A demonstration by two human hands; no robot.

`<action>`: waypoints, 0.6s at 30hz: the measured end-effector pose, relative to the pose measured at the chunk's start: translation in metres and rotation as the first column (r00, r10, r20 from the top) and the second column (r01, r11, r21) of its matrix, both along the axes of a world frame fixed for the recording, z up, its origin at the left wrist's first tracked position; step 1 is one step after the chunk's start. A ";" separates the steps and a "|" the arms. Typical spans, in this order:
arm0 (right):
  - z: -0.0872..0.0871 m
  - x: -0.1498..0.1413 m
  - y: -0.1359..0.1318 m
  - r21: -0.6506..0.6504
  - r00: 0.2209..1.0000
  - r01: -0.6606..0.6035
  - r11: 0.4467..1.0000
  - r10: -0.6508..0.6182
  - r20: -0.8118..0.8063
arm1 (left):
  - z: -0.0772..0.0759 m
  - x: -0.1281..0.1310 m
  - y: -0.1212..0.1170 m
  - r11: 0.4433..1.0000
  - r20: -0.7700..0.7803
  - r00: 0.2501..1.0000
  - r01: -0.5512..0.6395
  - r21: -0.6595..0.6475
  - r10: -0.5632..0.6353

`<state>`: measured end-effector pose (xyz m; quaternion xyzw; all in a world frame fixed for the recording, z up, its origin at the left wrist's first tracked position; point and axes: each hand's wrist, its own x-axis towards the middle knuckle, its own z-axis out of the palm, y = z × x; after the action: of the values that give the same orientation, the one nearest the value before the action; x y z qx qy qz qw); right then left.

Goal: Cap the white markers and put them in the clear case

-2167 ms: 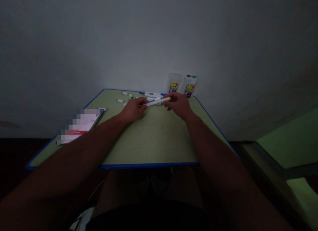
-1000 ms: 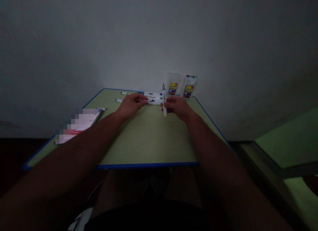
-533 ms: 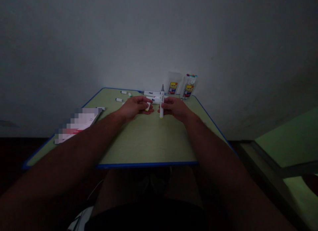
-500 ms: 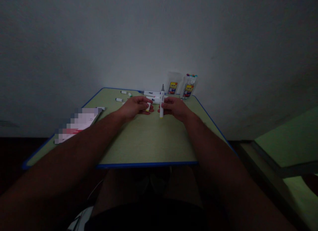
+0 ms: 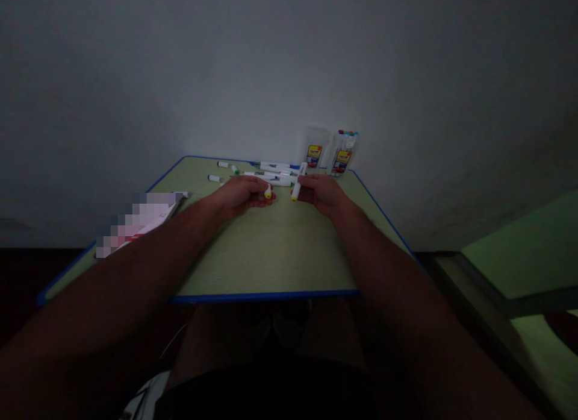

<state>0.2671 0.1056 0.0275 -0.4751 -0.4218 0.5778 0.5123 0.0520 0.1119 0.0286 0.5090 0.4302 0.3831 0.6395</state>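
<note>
My left hand (image 5: pixel 247 192) is closed on a small white marker cap (image 5: pixel 268 191) with a yellow end, which points toward me. Beside it, a short gap away, my right hand (image 5: pixel 321 192) grips a white marker (image 5: pixel 298 182) with a yellow lower end. That marker leans, its far end up and to the right; its tip is not clearly visible. Behind both hands, several white markers (image 5: pixel 280 180) lie loosely on the table. Loose caps lie left of them: one with a dark end (image 5: pixel 214 178), another dark-ended cap (image 5: pixel 223 164) and a green one (image 5: pixel 235 170).
The pale green table (image 5: pixel 271 251) has a blue edge and stands against a grey wall (image 5: pixel 253 76). At its back right stand a clear marker case (image 5: pixel 315 147) and a second case holding markers (image 5: pixel 344 153). A partly blurred booklet (image 5: pixel 153 215) lies at left.
The yellow-ended marker was level between both hands, then its cap came off into my left hand. My right hand turned the marker tip-up, and now tilts it away.
</note>
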 end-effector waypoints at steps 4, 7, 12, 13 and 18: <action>-0.003 0.001 0.002 0.010 1.000 -0.001 1.000 0.001 0.004 | -0.001 0.000 0.000 1.000 -0.024 1.000 0.009 0.017 -0.009; -0.005 0.003 0.004 0.014 1.000 -0.010 1.000 0.010 0.005 | -0.002 -0.001 0.001 1.000 -0.022 1.000 0.008 0.023 -0.007; -0.004 0.003 0.003 0.013 1.000 -0.005 1.000 0.005 0.001 | -0.003 -0.001 0.002 1.000 -0.001 1.000 0.014 0.021 -0.014; -0.004 0.002 0.003 0.012 1.000 -0.005 1.000 0.005 0.003 | -0.004 -0.001 0.003 1.000 0.001 1.000 0.018 0.023 -0.018; -0.004 0.002 0.003 0.007 0.999 -0.010 1.000 0.010 0.041 | -0.004 -0.001 0.003 0.999 -0.003 1.000 0.019 0.025 -0.019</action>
<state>0.2690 0.1089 0.0239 -0.4831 -0.4365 0.5690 0.5024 0.0505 0.1146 0.0242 0.5218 0.4211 0.3817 0.6362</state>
